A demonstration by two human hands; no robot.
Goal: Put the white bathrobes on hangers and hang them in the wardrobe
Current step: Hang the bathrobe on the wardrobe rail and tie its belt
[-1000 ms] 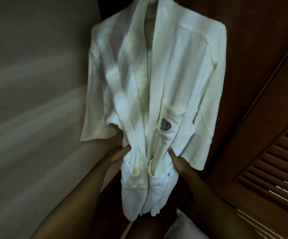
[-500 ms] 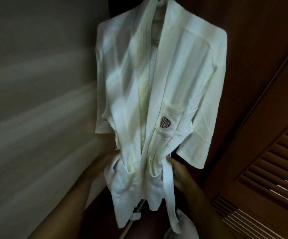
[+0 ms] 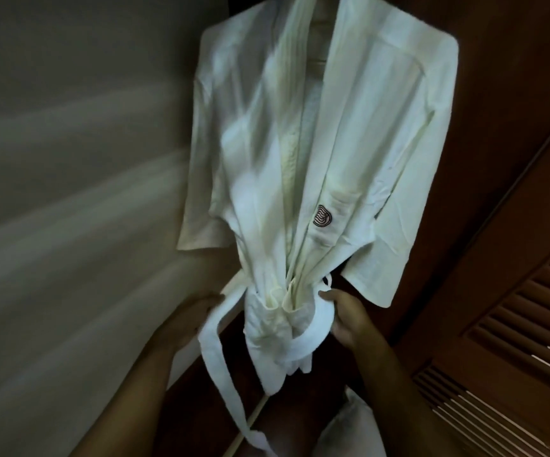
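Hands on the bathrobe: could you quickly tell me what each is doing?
Left hand: holding one end of the belt.
Right hand: holding the belt's other end.

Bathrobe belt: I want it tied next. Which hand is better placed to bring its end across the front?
Probably the left. The left hand holds the long loose belt end hanging free, while the right hand grips the belt loop snug against the white bathrobe waist.

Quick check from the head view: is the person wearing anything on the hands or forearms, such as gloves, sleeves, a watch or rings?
Nothing worn shows. The left hand and right hand are bare, no gloves. Both forearms are bare to the frame's lower edge, with no sleeves or watch in view. The picture is too dim and blurred to rule out rings.
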